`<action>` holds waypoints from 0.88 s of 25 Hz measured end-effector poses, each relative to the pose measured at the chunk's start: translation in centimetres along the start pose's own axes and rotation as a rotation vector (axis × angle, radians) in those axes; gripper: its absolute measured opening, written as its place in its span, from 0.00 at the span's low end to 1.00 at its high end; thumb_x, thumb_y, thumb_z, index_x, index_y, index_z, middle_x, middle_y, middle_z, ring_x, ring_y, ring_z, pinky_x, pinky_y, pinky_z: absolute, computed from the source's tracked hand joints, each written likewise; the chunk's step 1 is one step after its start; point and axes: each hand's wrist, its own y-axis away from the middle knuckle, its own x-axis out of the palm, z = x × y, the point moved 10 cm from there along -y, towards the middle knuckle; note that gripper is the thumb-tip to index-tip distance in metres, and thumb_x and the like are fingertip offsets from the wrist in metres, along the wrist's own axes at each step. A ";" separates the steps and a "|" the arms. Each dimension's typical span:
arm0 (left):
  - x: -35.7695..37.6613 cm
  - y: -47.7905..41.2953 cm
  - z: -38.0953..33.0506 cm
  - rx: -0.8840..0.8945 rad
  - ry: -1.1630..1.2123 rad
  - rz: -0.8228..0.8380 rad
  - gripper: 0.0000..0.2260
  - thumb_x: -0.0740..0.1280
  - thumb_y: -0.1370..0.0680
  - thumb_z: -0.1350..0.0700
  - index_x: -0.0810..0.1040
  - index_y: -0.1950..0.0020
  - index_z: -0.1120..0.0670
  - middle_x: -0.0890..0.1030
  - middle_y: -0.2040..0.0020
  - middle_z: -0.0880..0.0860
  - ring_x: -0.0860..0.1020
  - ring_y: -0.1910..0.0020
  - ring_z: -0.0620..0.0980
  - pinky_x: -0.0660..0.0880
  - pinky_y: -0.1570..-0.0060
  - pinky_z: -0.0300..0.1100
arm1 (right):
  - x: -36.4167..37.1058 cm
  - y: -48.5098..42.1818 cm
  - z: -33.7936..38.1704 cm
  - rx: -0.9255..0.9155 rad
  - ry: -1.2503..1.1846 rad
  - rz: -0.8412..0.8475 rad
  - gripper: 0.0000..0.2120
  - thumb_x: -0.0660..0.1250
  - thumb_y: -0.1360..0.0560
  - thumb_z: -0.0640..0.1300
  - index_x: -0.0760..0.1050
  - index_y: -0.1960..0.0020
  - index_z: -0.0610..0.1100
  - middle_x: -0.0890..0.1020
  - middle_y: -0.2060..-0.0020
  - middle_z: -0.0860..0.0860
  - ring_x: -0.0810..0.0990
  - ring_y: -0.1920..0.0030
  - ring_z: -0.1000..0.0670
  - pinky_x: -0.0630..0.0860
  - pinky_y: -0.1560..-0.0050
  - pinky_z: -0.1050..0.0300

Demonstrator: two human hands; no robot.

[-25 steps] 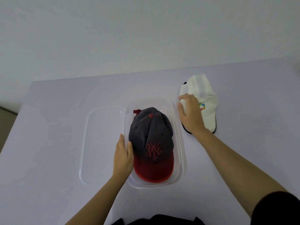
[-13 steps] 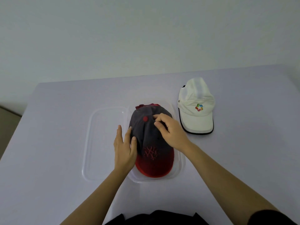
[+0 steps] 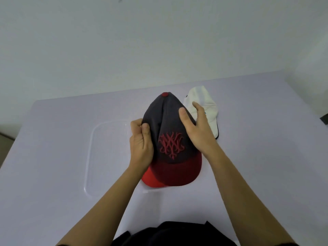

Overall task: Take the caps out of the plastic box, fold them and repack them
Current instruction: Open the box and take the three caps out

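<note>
You hold the dark cap [image 3: 170, 144] in both hands, raised over the plastic box [image 3: 147, 190], of which only a near corner shows beneath the red brim [image 3: 174, 174]; whether the brim is clear of the box's rim I cannot tell. Your left hand [image 3: 142, 144] pinches the left side of the crown [image 3: 165, 110], thumb in front and fingers curled behind; your right hand [image 3: 198, 128] clasps the right side, thumb pressed on the front panel, fingers reaching round the back. The white cap [image 3: 209, 107] lies on the table [image 3: 53, 130] just behind your right hand; the clear lid [image 3: 92, 148] lies flat beside the box on the left.

The crown is soft and creased down its middle; squeeze unevenly and the fold will likely run off the seam, leaving a lopsided bundle that sits badly in the box. The brim looks stiff; it may catch the rim and drag the light box along. Your right hand is close to the white cap; a wide swing could knock it. The lid is hard to see; a cap set on it may slide.
</note>
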 end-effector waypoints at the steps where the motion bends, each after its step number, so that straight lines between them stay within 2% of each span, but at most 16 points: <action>1: 1.2 0.3 -0.7 0.020 0.005 0.015 0.06 0.51 0.21 0.50 0.63 0.56 0.43 0.71 0.66 0.46 0.71 0.68 0.36 0.67 0.66 0.33 | -1.1 0.6 -1.6 0.105 -0.033 0.017 0.41 0.62 0.33 0.70 0.60 0.27 0.51 0.66 0.29 0.54 0.66 0.30 0.53 0.64 0.30 0.54; 2: 2.6 0.6 -1.4 0.041 0.009 0.047 0.06 0.52 0.21 0.51 0.64 0.56 0.43 0.71 0.66 0.46 0.72 0.68 0.36 0.66 0.68 0.31 | -2.2 1.4 -2.9 0.161 -0.077 0.020 0.44 0.62 0.38 0.73 0.63 0.29 0.51 0.70 0.31 0.55 0.70 0.33 0.53 0.67 0.32 0.53; 3: 4.3 0.8 -1.9 0.062 0.005 0.095 0.06 0.53 0.20 0.52 0.64 0.56 0.43 0.70 0.67 0.46 0.72 0.69 0.36 0.65 0.68 0.31 | -3.7 1.9 -4.0 0.178 -0.112 -0.004 0.41 0.62 0.39 0.73 0.67 0.33 0.51 0.74 0.37 0.56 0.74 0.38 0.55 0.71 0.36 0.55; 5: 8.7 1.8 -2.6 0.065 -0.022 0.260 0.05 0.54 0.18 0.54 0.65 0.54 0.45 0.71 0.67 0.46 0.72 0.69 0.38 0.64 0.68 0.34 | -7.9 2.6 -5.7 0.146 -0.133 -0.147 0.28 0.64 0.31 0.65 0.71 0.39 0.50 0.77 0.48 0.60 0.76 0.48 0.62 0.74 0.49 0.64; 6: 11.3 2.4 -2.2 0.038 -0.040 0.375 0.03 0.54 0.18 0.53 0.65 0.51 0.48 0.73 0.65 0.47 0.73 0.66 0.40 0.64 0.65 0.37 | -10.0 2.8 -6.9 0.146 -0.131 -0.223 0.24 0.65 0.29 0.61 0.72 0.39 0.48 0.78 0.50 0.59 0.77 0.50 0.62 0.73 0.53 0.66; 8: 16.2 4.0 -0.5 -0.048 -0.090 0.601 0.08 0.54 0.18 0.51 0.66 0.42 0.53 0.77 0.56 0.50 0.76 0.57 0.48 0.65 0.58 0.41 | -12.9 3.0 -10.5 0.198 -0.136 -0.261 0.23 0.68 0.28 0.58 0.74 0.40 0.46 0.80 0.47 0.52 0.79 0.49 0.57 0.75 0.51 0.63; 10: 19.2 5.3 1.9 -0.110 -0.167 0.731 0.13 0.53 0.18 0.49 0.65 0.38 0.55 0.78 0.51 0.55 0.77 0.51 0.55 0.67 0.56 0.43 | -13.1 3.2 -14.4 0.299 -0.220 -0.158 0.23 0.72 0.31 0.54 0.75 0.40 0.46 0.80 0.43 0.48 0.80 0.45 0.51 0.76 0.45 0.55; 12: 20.3 5.4 3.9 -0.146 -0.279 0.736 0.13 0.52 0.18 0.51 0.66 0.40 0.58 0.78 0.53 0.58 0.77 0.53 0.58 0.66 0.59 0.44 | -12.4 3.3 -17.3 0.344 -0.267 -0.054 0.23 0.76 0.34 0.50 0.76 0.41 0.50 0.79 0.40 0.47 0.79 0.42 0.50 0.76 0.42 0.51; 13: 20.7 5.2 4.7 -0.153 -0.343 0.730 0.12 0.52 0.17 0.53 0.66 0.41 0.59 0.78 0.53 0.60 0.77 0.54 0.60 0.65 0.59 0.44 | -12.7 3.3 -19.0 0.343 -0.203 -0.061 0.24 0.77 0.36 0.51 0.77 0.41 0.53 0.77 0.38 0.46 0.78 0.40 0.49 0.76 0.41 0.49; 16: 21.7 5.1 6.4 -0.149 -0.522 0.764 0.12 0.52 0.18 0.58 0.67 0.39 0.63 0.78 0.48 0.65 0.76 0.49 0.64 0.65 0.58 0.45 | -13.7 2.3 -26.8 0.331 0.053 -0.109 0.34 0.74 0.41 0.68 0.76 0.39 0.55 0.71 0.35 0.48 0.74 0.36 0.47 0.74 0.37 0.45; 18: 22.2 5.0 7.3 -0.152 -0.595 0.794 0.12 0.53 0.19 0.61 0.67 0.38 0.64 0.77 0.44 0.66 0.75 0.46 0.64 0.67 0.54 0.48 | -12.8 1.7 -28.2 0.352 0.123 -0.105 0.35 0.69 0.39 0.71 0.74 0.37 0.55 0.73 0.35 0.48 0.75 0.37 0.47 0.74 0.36 0.44; 20: 22.1 4.6 6.9 -0.153 -0.578 0.768 0.14 0.54 0.20 0.64 0.68 0.36 0.65 0.76 0.41 0.65 0.74 0.42 0.62 0.69 0.47 0.48 | -12.1 2.4 -23.9 0.356 0.180 -0.141 0.34 0.69 0.33 0.66 0.69 0.32 0.52 0.68 0.30 0.46 0.69 0.32 0.45 0.67 0.30 0.44; 22: 20.8 3.4 5.2 -0.110 -0.476 0.660 0.17 0.56 0.21 0.64 0.68 0.32 0.63 0.74 0.35 0.62 0.72 0.36 0.59 0.67 0.39 0.44 | -11.9 2.3 -21.5 0.369 0.231 -0.197 0.32 0.68 0.27 0.55 0.62 0.27 0.48 0.56 0.25 0.44 0.58 0.25 0.44 0.59 0.28 0.47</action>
